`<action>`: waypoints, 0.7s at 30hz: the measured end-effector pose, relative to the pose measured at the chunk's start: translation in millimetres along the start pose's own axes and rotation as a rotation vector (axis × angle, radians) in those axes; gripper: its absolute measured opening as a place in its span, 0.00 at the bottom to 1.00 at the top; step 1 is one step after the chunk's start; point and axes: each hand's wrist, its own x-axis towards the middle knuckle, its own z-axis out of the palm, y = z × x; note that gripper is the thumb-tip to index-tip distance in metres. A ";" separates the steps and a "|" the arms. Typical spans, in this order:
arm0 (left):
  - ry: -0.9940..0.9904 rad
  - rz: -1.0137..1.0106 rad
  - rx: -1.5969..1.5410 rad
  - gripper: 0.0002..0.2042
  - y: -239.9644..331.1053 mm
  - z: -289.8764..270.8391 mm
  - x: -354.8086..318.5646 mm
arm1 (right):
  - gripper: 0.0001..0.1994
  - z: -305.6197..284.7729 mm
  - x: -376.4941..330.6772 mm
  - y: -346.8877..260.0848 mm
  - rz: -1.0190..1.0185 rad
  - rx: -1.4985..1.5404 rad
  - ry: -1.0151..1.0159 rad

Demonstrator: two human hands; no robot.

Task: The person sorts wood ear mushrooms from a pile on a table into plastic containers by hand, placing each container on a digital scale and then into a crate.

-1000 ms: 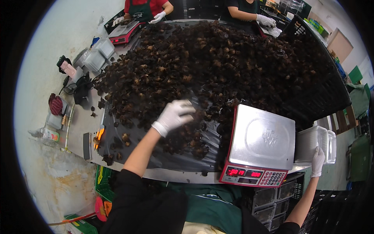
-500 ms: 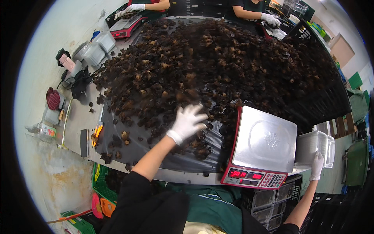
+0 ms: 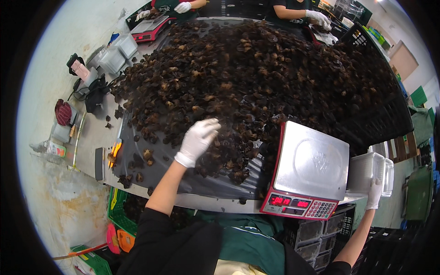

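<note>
A wide heap of dark brown wood ear mushrooms (image 3: 256, 68) covers a table lined with black plastic sheet (image 3: 158, 176). My left hand (image 3: 196, 143), in a white glove, hovers over the near edge of the heap with its fingers extended; nothing shows in it. At the right, my gloved right hand (image 3: 374, 192) grips the near edge of a stack of clear white plastic trays (image 3: 366, 169). Between my hands stands a red scale (image 3: 314, 160) with a bare metal plate and a lit display.
A black crate (image 3: 376, 119) leans at the right of the heap. An orange cutter (image 3: 115, 152) and a dark bar (image 3: 99, 163) lie on the left edge, near clear tubs (image 3: 111, 60). Two people with gloved hands work across the table, beside another red scale (image 3: 150, 30).
My left hand has moved left, its spread fingers drawing closer together. My right hand stays on the trays. Across the table, one person's gloved hands have moved apart.
</note>
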 end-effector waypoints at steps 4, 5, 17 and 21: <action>0.087 -0.091 0.233 0.09 -56.9 -1.7 19.6 | 0.15 15.6 7.8 12.2 -0.058 -0.395 0.248; 0.086 -0.111 0.280 0.08 -61.3 2.4 27.5 | 0.15 18.3 10.5 11.3 0.013 -0.437 0.310; -0.214 -0.151 0.054 0.17 -59.7 39.2 57.2 | 0.07 14.6 -107.4 -154.4 -0.499 0.024 0.581; -0.247 -0.060 0.057 0.16 -2.2 21.8 39.0 | 0.02 61.9 -155.6 -200.0 -0.527 -0.431 -0.147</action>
